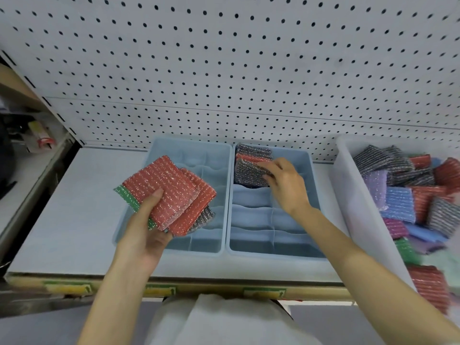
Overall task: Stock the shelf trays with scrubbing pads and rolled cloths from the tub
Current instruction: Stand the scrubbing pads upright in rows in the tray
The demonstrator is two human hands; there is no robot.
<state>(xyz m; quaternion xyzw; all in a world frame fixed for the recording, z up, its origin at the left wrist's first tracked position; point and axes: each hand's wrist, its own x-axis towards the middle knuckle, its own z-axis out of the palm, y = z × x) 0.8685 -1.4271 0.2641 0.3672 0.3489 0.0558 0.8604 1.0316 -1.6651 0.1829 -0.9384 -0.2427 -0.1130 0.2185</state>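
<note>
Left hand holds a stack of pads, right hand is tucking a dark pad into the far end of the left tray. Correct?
Wrong tray. The right hand pinches the dark pad at the far end of the right tray; the left hand holds its stack of pads over the left tray. The head view shows it.

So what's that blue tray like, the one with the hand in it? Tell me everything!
The right tray is pale blue plastic, a long box split by wavy dividers into small compartments. It sits flat on the white shelf, close beside the left tray. Its far-left compartment holds dark and red scrubbing pads standing on edge. The right hand pinches the front pad there.
</note>
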